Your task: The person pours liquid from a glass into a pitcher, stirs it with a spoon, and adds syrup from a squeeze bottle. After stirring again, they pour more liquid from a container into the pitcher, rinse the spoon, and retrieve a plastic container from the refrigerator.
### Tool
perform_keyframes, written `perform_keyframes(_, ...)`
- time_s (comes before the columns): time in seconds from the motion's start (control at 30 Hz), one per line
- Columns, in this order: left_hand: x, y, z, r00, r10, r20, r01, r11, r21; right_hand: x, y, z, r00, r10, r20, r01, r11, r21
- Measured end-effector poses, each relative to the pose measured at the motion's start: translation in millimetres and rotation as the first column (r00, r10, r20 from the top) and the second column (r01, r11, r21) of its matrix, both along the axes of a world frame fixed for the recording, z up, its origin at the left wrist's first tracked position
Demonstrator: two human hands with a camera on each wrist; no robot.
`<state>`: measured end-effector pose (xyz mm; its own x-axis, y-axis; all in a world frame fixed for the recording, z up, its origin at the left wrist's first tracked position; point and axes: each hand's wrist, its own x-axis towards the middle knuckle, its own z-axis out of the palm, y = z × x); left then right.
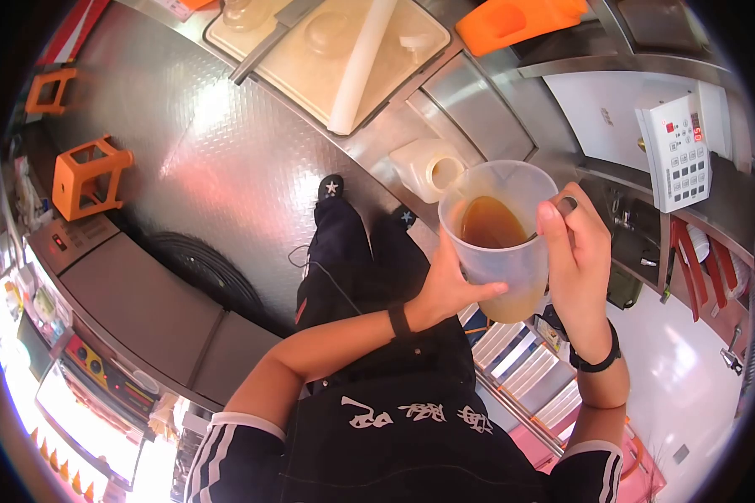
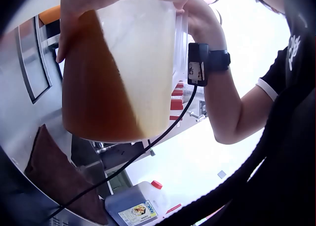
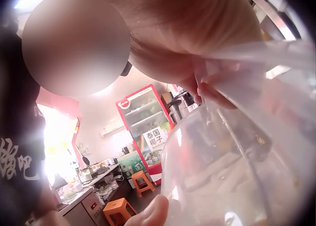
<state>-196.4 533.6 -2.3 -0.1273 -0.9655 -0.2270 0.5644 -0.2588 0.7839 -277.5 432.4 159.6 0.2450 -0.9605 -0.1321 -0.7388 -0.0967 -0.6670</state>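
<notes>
A translucent plastic jug [image 1: 499,277] with brown liquid [image 1: 492,222] is held up in front of the body by both hands. My left hand [image 1: 445,289] grips its side, thumb along the near wall and fingers round the far side. At the handle, my right hand [image 1: 580,251] grips the jug, and a short dark rod end [image 1: 567,204] shows beside its thumb. The liquid line slants steeply across the wall in the left wrist view, so the jug [image 2: 148,63] looks tilted there. Just behind it, a whitish plastic container [image 1: 411,163] with a round open mouth stands at the counter edge.
A cutting board [image 1: 289,71] on the counter bears a knife [image 1: 264,50] and a long white roll [image 1: 362,71]. An orange container [image 1: 520,23] is at the back. To the right is a keypad machine [image 1: 678,155]. An orange stool [image 1: 91,178] stands on the floor at left.
</notes>
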Motion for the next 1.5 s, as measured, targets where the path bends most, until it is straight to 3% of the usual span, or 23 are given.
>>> perform_keyframes(0.5, -6.0, 4.2, 7.8, 0.988, 0.057, -0.141, -0.045, 0.996, 0.083, 15.4, -7.2, 8.0, 0.990, 0.085, -0.113, -0.080, 0.996, 0.046)
perform_keyframes(0.73, -7.4, 3.9, 10.9, 0.993, 0.058, -0.105, -0.054, 0.998, 0.042, 18.9, -8.5, 14.8, 0.984, 0.110, -0.139, -0.103, 0.993, 0.059)
perform_keyframes(1.13, -11.9, 2.2, 19.2, 0.969, 0.093, -0.231, -0.079, 0.995, 0.068, 24.5, -12.3, 22.3, 0.971, 0.160, -0.176, -0.148, 0.986, 0.077)
perform_keyframes(1.5, -13.4, 6.7, 21.6, 0.973, 0.029, -0.228, -0.011, 0.997, 0.077, 28.5, -11.9, 30.2, 0.959, 0.196, -0.204, -0.183, 0.980, 0.081)
